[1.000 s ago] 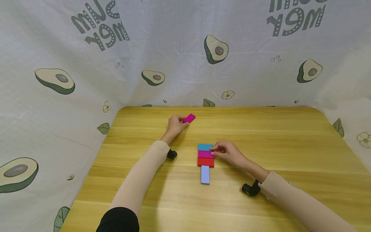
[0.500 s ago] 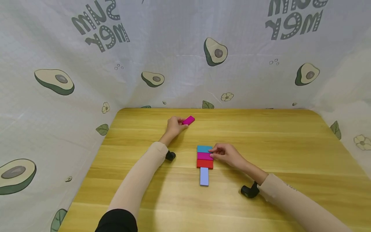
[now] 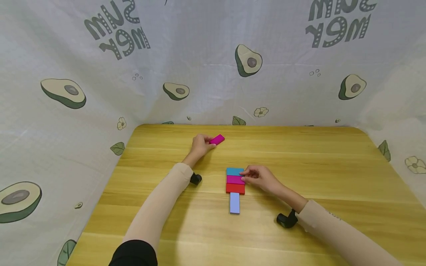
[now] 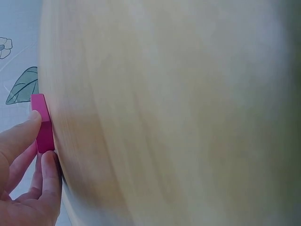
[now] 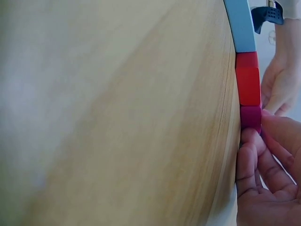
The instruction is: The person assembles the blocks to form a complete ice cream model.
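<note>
In the head view, my left hand (image 3: 200, 145) holds a loose magenta block (image 3: 217, 139) between thumb and fingers near the table's far edge. Its grip on this flat block (image 4: 43, 127) also shows in the left wrist view. Nearer me, a blue block (image 3: 235, 171), a second magenta block (image 3: 234, 179) and a red block (image 3: 235, 188) lie side by side, touching. A lavender block (image 3: 234, 203) extends lengthwise from the red one towards me. My right hand (image 3: 263, 177) has thumb and curled fingers at the second magenta block's right end, partly covering the blue block.
The blocks lie on a wooden table (image 3: 299, 159). Behind it hangs a white cloth (image 3: 206, 44) printed with avocados. A black wrist camera (image 3: 196, 179) sits by the left wrist, another black camera (image 3: 287, 220) by the right, close above the table.
The whole scene sits slightly lower in the head view, as the camera has tilted a little. Both hands and the blocks keep nearly the same places relative to the table.
</note>
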`<state>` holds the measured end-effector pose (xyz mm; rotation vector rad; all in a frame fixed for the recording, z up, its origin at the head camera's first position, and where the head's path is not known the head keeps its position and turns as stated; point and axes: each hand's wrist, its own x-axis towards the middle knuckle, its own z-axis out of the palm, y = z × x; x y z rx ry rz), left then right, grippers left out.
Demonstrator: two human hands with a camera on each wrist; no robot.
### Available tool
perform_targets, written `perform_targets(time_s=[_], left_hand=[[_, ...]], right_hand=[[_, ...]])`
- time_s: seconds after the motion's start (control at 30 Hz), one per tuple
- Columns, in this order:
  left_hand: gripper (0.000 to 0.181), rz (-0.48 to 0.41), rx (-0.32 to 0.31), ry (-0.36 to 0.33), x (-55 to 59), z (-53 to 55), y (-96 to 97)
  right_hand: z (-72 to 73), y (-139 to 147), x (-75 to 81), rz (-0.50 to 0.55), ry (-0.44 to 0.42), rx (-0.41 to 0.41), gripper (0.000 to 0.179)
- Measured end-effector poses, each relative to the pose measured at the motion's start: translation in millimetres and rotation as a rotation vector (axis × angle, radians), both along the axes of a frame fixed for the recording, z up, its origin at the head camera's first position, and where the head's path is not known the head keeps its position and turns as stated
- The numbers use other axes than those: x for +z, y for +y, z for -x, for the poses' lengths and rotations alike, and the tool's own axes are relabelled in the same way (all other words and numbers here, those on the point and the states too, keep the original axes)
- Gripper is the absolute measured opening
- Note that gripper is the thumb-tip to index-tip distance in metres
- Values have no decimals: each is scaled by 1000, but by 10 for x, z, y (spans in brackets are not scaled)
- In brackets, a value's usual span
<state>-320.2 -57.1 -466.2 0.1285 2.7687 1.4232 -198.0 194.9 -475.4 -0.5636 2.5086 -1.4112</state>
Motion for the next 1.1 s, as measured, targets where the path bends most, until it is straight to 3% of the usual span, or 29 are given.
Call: perform_targets(time_s=[0.4, 1.1], left_hand=[[29, -2, -22, 25, -15, 13, -32], [32, -13, -102, -46, 12, -6, -43]], right_hand=[[10, -8, 15, 0, 7, 4, 11], [10, -4, 30, -1, 1, 11, 12]])
